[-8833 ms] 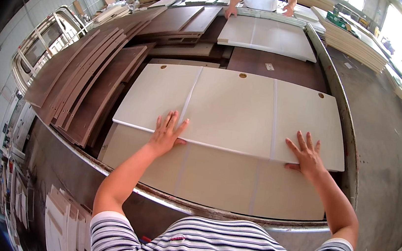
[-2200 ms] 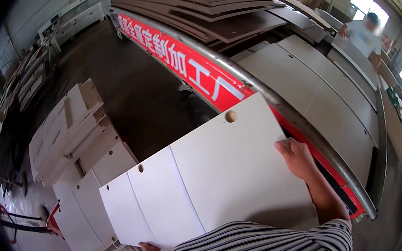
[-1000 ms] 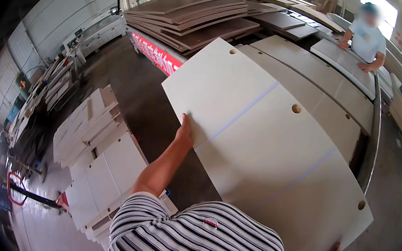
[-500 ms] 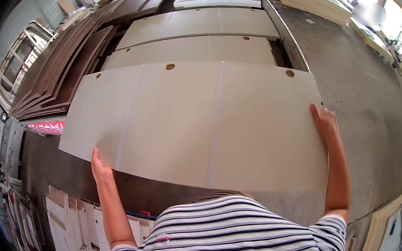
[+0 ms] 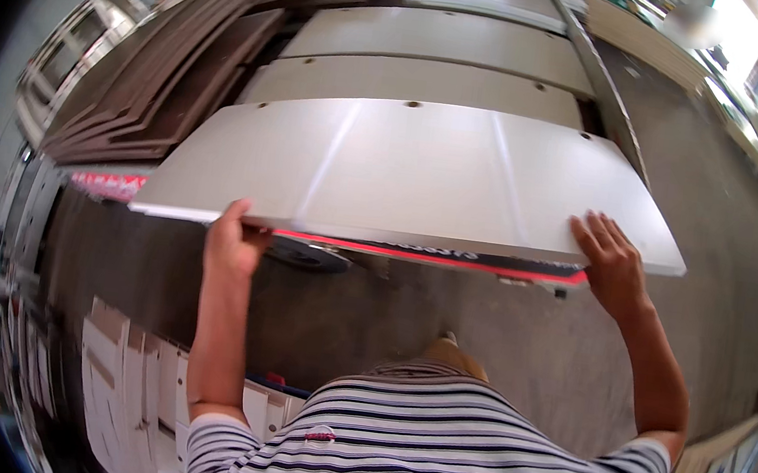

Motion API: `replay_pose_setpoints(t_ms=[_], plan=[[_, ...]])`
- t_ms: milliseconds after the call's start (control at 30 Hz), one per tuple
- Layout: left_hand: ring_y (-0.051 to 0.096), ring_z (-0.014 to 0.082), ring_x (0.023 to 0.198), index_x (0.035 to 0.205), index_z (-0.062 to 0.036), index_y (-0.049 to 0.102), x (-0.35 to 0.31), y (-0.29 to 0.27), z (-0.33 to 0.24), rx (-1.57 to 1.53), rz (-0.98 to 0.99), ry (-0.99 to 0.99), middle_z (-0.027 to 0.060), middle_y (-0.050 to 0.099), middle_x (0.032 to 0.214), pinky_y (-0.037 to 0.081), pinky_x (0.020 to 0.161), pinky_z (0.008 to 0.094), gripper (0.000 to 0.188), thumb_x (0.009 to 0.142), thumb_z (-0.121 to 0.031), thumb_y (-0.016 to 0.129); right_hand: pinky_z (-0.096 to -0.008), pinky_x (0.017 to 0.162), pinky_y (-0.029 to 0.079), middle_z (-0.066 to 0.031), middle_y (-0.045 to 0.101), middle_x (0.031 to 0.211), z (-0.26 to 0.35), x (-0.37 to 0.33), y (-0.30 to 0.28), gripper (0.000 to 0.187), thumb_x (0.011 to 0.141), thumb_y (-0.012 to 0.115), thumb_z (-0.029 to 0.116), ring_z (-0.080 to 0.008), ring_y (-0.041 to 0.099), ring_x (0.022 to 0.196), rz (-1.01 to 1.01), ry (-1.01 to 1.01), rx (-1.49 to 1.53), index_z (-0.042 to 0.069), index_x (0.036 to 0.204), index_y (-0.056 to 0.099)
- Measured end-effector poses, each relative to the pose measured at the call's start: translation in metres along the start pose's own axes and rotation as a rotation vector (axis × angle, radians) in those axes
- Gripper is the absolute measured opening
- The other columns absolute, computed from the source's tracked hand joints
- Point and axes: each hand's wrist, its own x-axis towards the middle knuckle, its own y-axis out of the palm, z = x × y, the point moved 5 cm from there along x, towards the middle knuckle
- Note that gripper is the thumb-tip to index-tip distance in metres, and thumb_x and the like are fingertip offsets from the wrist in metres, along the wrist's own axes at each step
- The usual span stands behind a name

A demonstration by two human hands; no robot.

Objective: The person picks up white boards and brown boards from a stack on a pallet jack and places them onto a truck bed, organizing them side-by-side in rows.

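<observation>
A large pale panel [image 5: 414,170] with round dark holes along its far edge and two lighter stripes lies across the front of a loaded flat cart or platform. My left hand [image 5: 234,241] grips its near edge left of the middle, with some of the fingers hidden under the edge. Toward the right end, my right hand [image 5: 615,259] rests on the top face at the near edge, its fingers stretched out flat. Just beyond the panel lies a similar pale panel [image 5: 415,86], partly covered by it.
More pale panels [image 5: 439,40] lie farther back, with a raised rail [image 5: 611,90] on their right. Brown boards [image 5: 157,90] are stacked at the left. White boards [image 5: 114,384] stand behind me on the left. Under the near edge runs a red and dark strip [image 5: 488,264], with a wheel [image 5: 307,254] below.
The panel has moved away from me and now lies flatter. My right hand has shifted from its right end onto the top face near the front edge. Hands at the far end are out of view.
</observation>
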Motion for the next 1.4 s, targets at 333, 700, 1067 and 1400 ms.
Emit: replay_pose_setpoints(t_ms=[333, 700, 1067, 1400], plan=[[0.061, 0.0231, 0.085, 0.106, 0.0006, 0.058, 0.057, 0.070, -0.008, 0.187, 0.022, 0.134, 0.0116, 0.060, 0.098, 0.056, 0.069, 0.0376, 0.025, 0.088, -0.016, 0.064, -0.0457, 0.101, 0.045, -0.0223, 0.054, 0.132, -0.039, 0.060, 0.036, 0.076, 0.062, 0.061, -0.017, -0.0413, 0.051, 0.122, 0.088, 0.021, 0.088, 0.009, 0.133, 0.052], [0.064, 0.0238, 0.082, 0.100, 0.0026, 0.060, 0.111, 0.105, -0.019, 0.658, 0.060, 0.036, 0.0129, 0.062, 0.094, 0.058, 0.071, 0.0376, 0.027, 0.091, -0.023, 0.062, -0.0460, 0.100, 0.046, -0.0227, 0.052, 0.135, -0.084, 0.113, 0.090, 0.079, 0.061, 0.063, -0.013, -0.0419, 0.049, 0.125, 0.137, 0.012, 0.116, 0.012, 0.135, 0.051], [0.059, 0.0311, 0.106, 0.115, -0.0063, 0.058, 0.075, 0.108, 0.007, 1.529, 0.348, 1.173, 0.0150, 0.062, 0.113, 0.044, 0.095, 0.0432, 0.025, 0.095, -0.022, 0.056, -0.0432, 0.113, 0.029, -0.0189, 0.036, 0.148, -0.091, 0.340, 0.234, 0.061, 0.091, 0.062, 0.029, -0.0347, 0.033, 0.137, 0.101, -0.121, 0.416, -0.002, 0.139, 0.039], [0.062, 0.0224, 0.108, 0.098, -0.0079, 0.070, 0.073, 0.113, 0.034, 1.609, 0.146, 1.277, 0.0057, 0.070, 0.107, 0.041, 0.103, 0.0459, 0.018, 0.089, -0.017, 0.058, -0.0471, 0.102, 0.038, -0.0178, 0.052, 0.131, -0.030, 0.497, 0.329, 0.068, 0.089, 0.048, 0.063, -0.0349, 0.047, 0.124, 0.218, 0.141, 0.318, 0.007, 0.127, 0.051]])
